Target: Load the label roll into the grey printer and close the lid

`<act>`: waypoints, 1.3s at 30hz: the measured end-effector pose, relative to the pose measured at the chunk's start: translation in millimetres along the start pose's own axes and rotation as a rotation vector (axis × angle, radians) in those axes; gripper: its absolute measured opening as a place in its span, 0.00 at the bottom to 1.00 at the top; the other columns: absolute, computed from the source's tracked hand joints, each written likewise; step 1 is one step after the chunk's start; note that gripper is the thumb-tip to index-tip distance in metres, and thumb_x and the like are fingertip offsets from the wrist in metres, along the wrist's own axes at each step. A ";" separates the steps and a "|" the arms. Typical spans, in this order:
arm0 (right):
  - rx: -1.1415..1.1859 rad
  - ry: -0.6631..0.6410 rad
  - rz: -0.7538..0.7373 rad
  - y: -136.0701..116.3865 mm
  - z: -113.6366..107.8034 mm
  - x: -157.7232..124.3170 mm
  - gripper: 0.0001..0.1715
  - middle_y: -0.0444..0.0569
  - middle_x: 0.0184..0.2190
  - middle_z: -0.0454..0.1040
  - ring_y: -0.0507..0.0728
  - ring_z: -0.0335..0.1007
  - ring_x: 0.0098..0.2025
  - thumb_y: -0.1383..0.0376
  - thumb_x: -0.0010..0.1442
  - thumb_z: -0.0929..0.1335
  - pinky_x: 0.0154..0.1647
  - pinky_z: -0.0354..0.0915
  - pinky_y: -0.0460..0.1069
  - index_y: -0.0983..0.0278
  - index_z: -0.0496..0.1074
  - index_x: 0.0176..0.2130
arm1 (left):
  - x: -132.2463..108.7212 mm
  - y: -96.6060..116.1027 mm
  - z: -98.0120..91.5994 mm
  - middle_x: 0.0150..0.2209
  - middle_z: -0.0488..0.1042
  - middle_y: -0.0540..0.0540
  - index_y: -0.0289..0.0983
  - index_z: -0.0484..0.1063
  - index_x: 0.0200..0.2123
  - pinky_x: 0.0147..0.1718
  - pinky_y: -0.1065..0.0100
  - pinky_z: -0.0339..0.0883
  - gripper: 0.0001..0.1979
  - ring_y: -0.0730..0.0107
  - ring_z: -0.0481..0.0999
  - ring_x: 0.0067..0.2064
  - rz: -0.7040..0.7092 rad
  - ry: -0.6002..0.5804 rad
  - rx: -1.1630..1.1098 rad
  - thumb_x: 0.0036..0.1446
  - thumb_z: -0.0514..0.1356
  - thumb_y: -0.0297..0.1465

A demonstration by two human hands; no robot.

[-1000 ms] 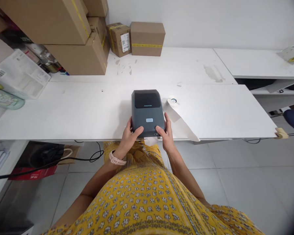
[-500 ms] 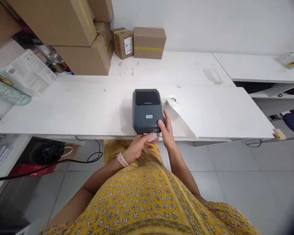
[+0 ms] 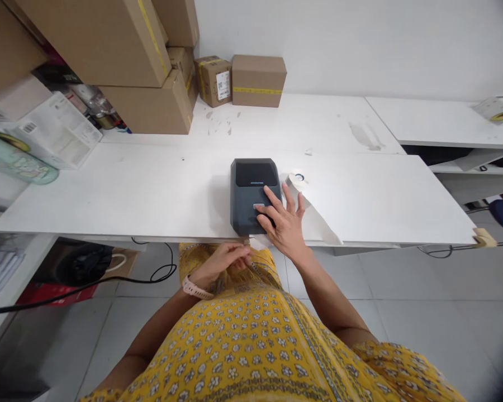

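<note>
A dark grey label printer (image 3: pixel 243 204) stands at the front edge of the white table, with a black window on top and a pale button (image 3: pixel 259 206). My right hand (image 3: pixel 287 226) lies over its right front part, fingers spread, one fingertip on or at the button. A strip of white paper (image 3: pixel 260 242) sticks out under the printer's front. Just left of that strip, below the table edge, my left hand (image 3: pixel 228 259) is closed, thumb and fingers pressed together. Whatever they may hold is too small to make out. A pink watch band (image 3: pixel 196 288) circles the left wrist.
Right of the printer lies a roll of white labels (image 3: pixel 297 177) with its loose strip (image 3: pixel 321 218) reaching the table edge. Cardboard boxes (image 3: pixel 146 109) are stacked at the back left. A green bottle (image 3: pixel 29 164) lies at far left. Black cable (image 3: pixel 109 277) hangs below the table.
My right hand has gone from the printer's right side onto its top, at the button. My left hand has drawn back from the paper strip, down and left, and its fingers have closed.
</note>
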State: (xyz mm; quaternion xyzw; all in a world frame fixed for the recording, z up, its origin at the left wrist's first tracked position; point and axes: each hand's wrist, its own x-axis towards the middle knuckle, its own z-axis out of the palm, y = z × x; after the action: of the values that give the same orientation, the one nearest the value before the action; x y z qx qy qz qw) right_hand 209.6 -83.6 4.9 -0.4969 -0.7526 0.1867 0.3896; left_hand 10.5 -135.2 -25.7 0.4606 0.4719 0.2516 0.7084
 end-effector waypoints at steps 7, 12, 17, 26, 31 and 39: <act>0.212 0.099 0.025 10.1 3.7 -3.8 0.21 0.38 0.72 0.57 0.64 0.37 0.78 0.47 0.70 0.61 0.75 0.35 0.72 0.51 0.75 0.51 | 4.2 17.7 -20.5 0.54 0.78 0.43 0.41 0.76 0.51 0.53 0.62 0.70 0.20 0.61 0.76 0.55 0.463 0.609 0.156 0.67 0.54 0.46; 0.443 0.153 0.114 20.7 -7.8 -2.8 0.31 0.39 0.74 0.52 0.60 0.42 0.77 0.44 0.72 0.53 0.77 0.42 0.66 0.45 0.59 0.68 | 22.6 42.9 -14.2 0.71 0.61 0.44 0.43 0.63 0.67 0.71 0.55 0.53 0.28 0.60 0.59 0.72 0.627 0.527 0.058 0.70 0.49 0.47; 0.335 0.202 0.022 16.1 -17.6 55.4 0.43 0.43 0.75 0.48 0.63 0.42 0.77 0.35 0.67 0.50 0.76 0.46 0.64 0.46 0.45 0.73 | 55.1 65.3 -29.6 0.61 0.73 0.39 0.40 0.67 0.63 0.65 0.50 0.62 0.27 0.56 0.70 0.65 0.727 0.633 -0.050 0.67 0.53 0.47; 0.040 0.292 -0.128 25.0 -28.7 193.0 0.44 0.50 0.74 0.46 0.67 0.47 0.75 0.39 0.70 0.50 0.70 0.52 0.69 0.49 0.28 0.74 | 114.1 50.7 -54.8 0.66 0.67 0.33 0.37 0.63 0.66 0.61 0.46 0.64 0.35 0.45 0.65 0.67 0.460 0.631 0.302 0.55 0.64 0.36; 0.003 0.278 -0.188 13.7 -34.0 160.7 0.32 0.54 0.62 0.70 0.67 0.66 0.64 0.47 0.72 0.54 0.67 0.58 0.68 0.56 0.62 0.66 | 108.0 56.1 -53.0 0.63 0.71 0.38 0.40 0.64 0.64 0.57 0.48 0.69 0.34 0.48 0.73 0.60 0.458 0.624 0.408 0.54 0.63 0.32; 0.001 -0.759 -0.205 49.4 5.9 130.4 0.13 0.47 0.34 0.84 0.65 0.80 0.43 0.53 0.60 0.70 0.71 0.44 0.74 0.56 0.81 0.37 | 105.5 59.9 -49.4 0.59 0.75 0.39 0.42 0.63 0.65 0.55 0.47 0.69 0.35 0.47 0.77 0.55 0.431 0.671 0.518 0.53 0.63 0.32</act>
State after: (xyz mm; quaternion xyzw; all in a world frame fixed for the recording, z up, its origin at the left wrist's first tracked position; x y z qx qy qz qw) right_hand 208.4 55.1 20.5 -0.3146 -0.8889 0.3174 0.1004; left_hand 15.9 -4.3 -24.9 0.6028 0.6156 0.4018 0.3102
